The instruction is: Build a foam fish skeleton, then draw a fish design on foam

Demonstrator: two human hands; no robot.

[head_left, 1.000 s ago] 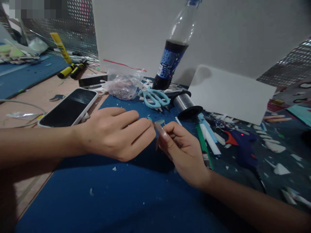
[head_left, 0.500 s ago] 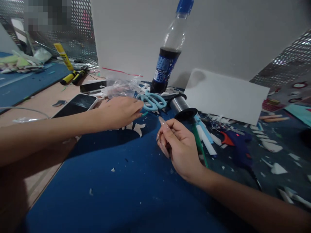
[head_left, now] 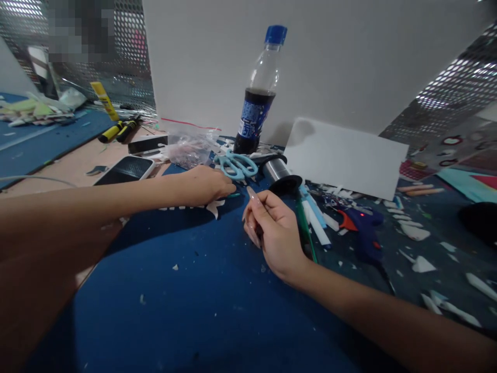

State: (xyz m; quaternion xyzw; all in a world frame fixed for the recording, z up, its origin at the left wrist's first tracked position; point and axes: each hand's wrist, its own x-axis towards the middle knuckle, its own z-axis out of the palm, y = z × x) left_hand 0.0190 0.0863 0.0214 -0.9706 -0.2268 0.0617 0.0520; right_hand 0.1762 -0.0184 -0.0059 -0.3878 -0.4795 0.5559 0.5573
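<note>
My left hand [head_left: 213, 185] reaches across to just in front of the light-blue-handled scissors [head_left: 237, 165]. Its fingers point down and are closed; a thin teal stick [head_left: 233, 196] shows at the fingertips, the rest of it hidden. Beside and partly beneath that hand lie small white cut-out pieces [head_left: 214, 208]. My right hand [head_left: 274, 230] hovers over the blue mat [head_left: 186, 305] with thumb and fingers pressed together. What it pinches, if anything, does not show. Behind the right hand, a spool of silvery wire [head_left: 277, 171] rests on its side.
A cola bottle [head_left: 255, 98] stands by the grey panel [head_left: 205, 62]. At left are a phone [head_left: 126, 170], a plastic bag [head_left: 190, 147] and a yellow glue stick [head_left: 104, 101]. At right lie a white board [head_left: 345, 158], a glue gun [head_left: 365, 233] and scattered white scraps.
My left hand has shifted right and closer to me relative to the scissors, and the teal stick has shifted with it. My right hand keeps its pinch. The view has tilted slightly.
</note>
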